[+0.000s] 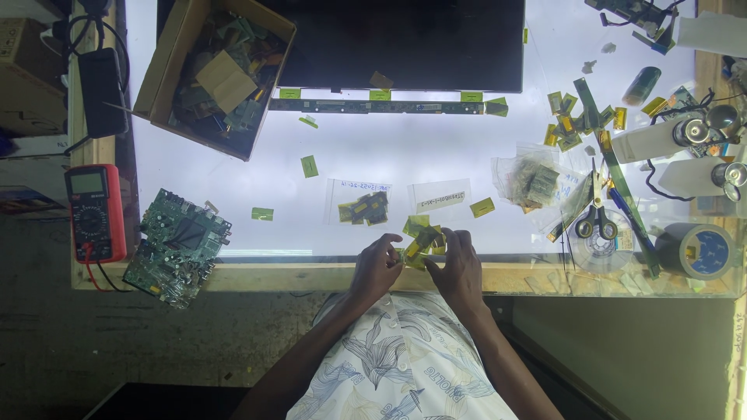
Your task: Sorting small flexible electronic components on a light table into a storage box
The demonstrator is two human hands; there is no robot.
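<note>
Both my hands meet at the near edge of a lit white table. My left hand and my right hand pinch a small bunch of yellow-green flex strips between their fingertips. Just beyond them lie two clear plastic bags, one holding more strips and one almost flat. A single loose strip lies to the right of the bags.
A dark display panel with a thin board strip spans the back. Cardboard box of circuit boards back left, red multimeter and green circuit board at left. Scissors, tape roll, bagged parts right.
</note>
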